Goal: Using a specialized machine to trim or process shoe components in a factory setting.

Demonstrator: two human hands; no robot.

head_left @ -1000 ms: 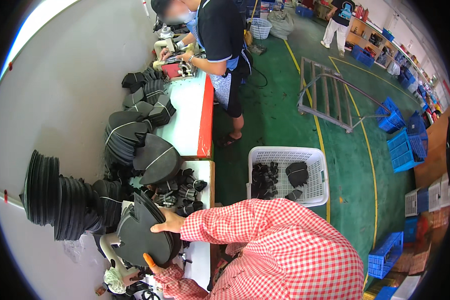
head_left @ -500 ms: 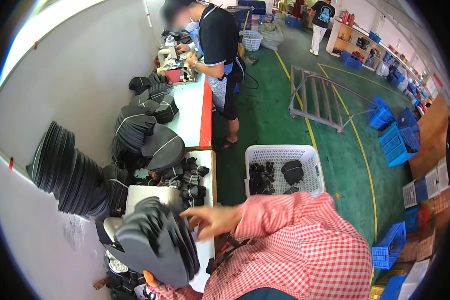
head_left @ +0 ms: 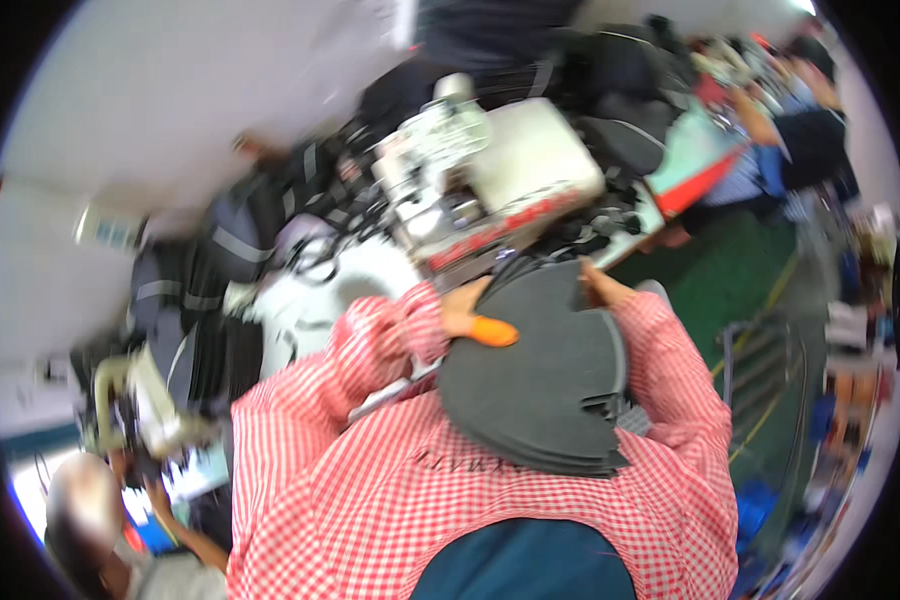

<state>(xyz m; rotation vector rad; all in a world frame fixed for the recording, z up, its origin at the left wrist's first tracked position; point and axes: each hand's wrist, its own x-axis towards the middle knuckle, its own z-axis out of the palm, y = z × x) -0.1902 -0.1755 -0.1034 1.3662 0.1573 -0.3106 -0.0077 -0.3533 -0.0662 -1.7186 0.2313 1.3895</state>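
Observation:
Close against my chest is a stack of thin dark grey cut pieces (head_left: pixel 530 370) with rounded outlines, its layers fanned and uneven at the lower right edge. My left hand (head_left: pixel 462 308) grips the stack's left side, an orange cover (head_left: pixel 494 332) on its thumb resting on the top piece. My right hand (head_left: pixel 604 286) is closed round the far right edge, with most of its fingers hidden behind the stack. Just beyond my hands stands a white machine (head_left: pixel 540 165) on the worktable.
Tied dark bundles (head_left: pixel 245 235) crowd the table to the left, and more bundles (head_left: pixel 625 130) lie at the far right. Co-workers are at the upper right (head_left: pixel 810 140) and lower left (head_left: pixel 85 520). A metal trolley (head_left: pixel 765 365) stands on the green floor.
My view has swung left. The stack has come from over the table to my chest and been turned. My right hand, blurred beside the stack before, now holds its edge.

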